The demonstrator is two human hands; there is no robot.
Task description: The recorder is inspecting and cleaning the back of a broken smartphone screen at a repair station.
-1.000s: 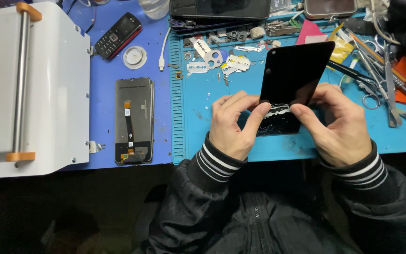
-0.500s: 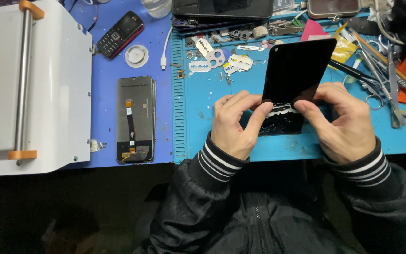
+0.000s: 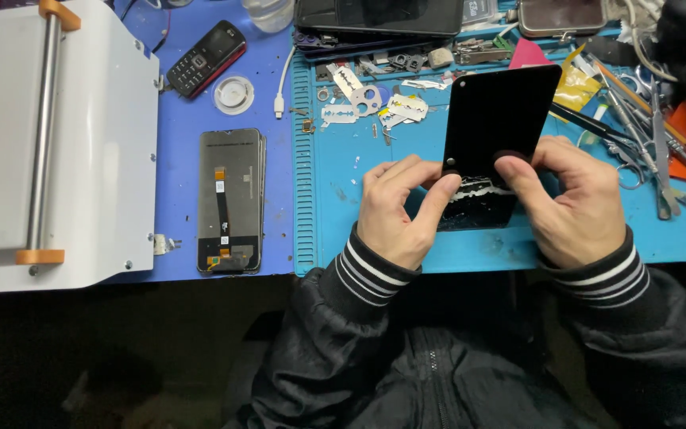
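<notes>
Over the blue work mat point(image 3: 406, 246), a black phone panel point(image 3: 495, 127) is pinched at its cracked lower end by left hand point(image 3: 395, 208) and right hand point(image 3: 572, 199), fingertips pressed together; a bare display assembly point(image 3: 230, 200) is laid well apart, leftward.

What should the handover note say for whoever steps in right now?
Left hand: grips the left edge of the black phone panel, thumb on its face.
Right hand: holds the right side, thumb on the panel.
Panel: tilted up over the blue mat, cracked, whitish damage along its lower part.
Spare screen lies untouched to the left.
Done: panel lifted. Left: it is not yet set down.
</notes>
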